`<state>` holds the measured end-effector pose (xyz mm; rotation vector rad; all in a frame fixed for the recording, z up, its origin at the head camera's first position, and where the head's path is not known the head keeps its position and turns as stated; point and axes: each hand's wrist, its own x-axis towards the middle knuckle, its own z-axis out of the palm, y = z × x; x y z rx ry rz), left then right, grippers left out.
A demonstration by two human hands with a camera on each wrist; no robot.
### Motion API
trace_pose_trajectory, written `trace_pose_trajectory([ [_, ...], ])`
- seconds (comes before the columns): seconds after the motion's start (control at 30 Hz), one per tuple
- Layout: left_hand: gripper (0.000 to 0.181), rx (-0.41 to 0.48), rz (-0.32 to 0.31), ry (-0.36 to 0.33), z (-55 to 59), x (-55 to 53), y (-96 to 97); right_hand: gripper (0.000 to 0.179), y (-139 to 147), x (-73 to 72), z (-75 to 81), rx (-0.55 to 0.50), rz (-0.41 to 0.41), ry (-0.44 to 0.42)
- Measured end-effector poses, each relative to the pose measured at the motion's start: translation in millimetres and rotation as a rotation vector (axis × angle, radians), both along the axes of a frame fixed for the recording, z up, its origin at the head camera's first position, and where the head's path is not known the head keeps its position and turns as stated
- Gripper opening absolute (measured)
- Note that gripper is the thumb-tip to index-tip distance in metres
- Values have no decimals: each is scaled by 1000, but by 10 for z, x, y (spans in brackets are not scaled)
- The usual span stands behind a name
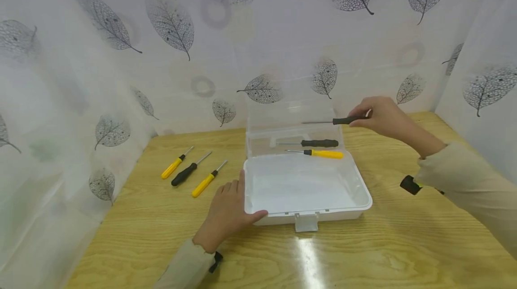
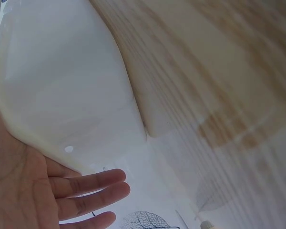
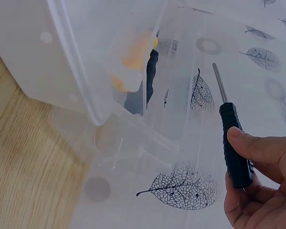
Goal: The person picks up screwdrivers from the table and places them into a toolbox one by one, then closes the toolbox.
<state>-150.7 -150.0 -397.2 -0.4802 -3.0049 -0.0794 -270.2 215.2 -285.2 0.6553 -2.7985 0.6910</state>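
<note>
– Head view?
– Right hand [image 1: 381,117] pinches 1 black screwdriver [image 1: 342,120], its shaft [image 1: 319,122] over the clear lid [image 1: 258,143]; left hand [image 1: 229,206], thumb spread, touches the white box [image 1: 276,219].
– Left wrist?
– Straight fingers [image 2: 95,182] beside the box.
– Right wrist?
– Thumb [image 3: 260,147] and fingers curl round the handle [image 3: 230,119].

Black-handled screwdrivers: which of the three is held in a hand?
The black screwdriver gripped by the right hand. The others lie untouched: a second in the open lid, a third on the table between two yellow screwdrivers.

The left grip [image 1: 226,212] extends straight fingers [image 2: 93,183]; the raised right grip [image 1: 381,117] pinches.
</note>
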Motion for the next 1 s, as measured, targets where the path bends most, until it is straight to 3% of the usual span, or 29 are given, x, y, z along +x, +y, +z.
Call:
trace_pose_trajectory([
  [0.33, 114, 1, 6, -8, -1, 1, 4, 15, -195, 30, -71, 21, 99, -36],
  [0.63, 113, -3, 2, -7, -5, -2, 7, 14, -302, 81, -166, 17, 117, -94],
  [1.0, 114, -9, 3, -4, -20, -5, 4, 11, -476, 126, -264, 40, 199, -94],
])
